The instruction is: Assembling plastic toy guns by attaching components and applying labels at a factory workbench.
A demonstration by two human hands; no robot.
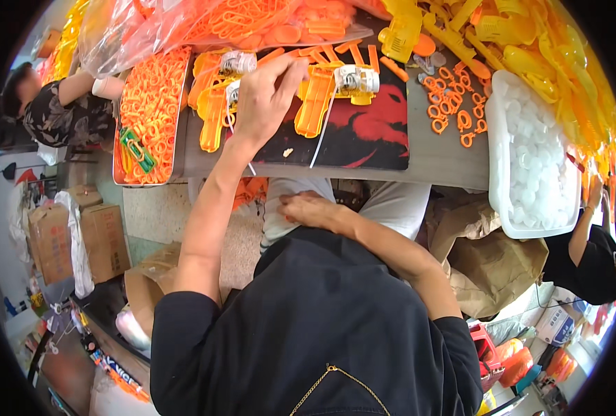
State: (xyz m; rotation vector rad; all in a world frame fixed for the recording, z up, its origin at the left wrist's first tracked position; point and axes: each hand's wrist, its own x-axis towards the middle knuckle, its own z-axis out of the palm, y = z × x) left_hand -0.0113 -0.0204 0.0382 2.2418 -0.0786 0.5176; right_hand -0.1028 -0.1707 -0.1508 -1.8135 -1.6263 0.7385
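Observation:
My left hand [270, 100] is over the table with its fingers bent together; whatever they may pinch is hidden. Beside it on the right lies a yellow-orange toy gun shell half [315, 104], its inside facing up. A clear cylinder with a silvery part [356, 81] sits in that shell, and a thin white strip [324, 128] hangs from it. Another such shell [213, 114] lies left of my hand, partly covered by it, with a clear cylinder [238, 62] above. Down at my lap, my right hand [311, 209] rests on my thigh with curled fingers; a bit of orange shows beneath them.
A black and red mat [380, 132] lies under the shells. On the left stands a tray of orange rings [148, 104] with a green tool [136, 150]. Loose orange ring parts [453, 100] and a white bin of translucent caps [500, 173] are rightward. Co-workers sit at both sides.

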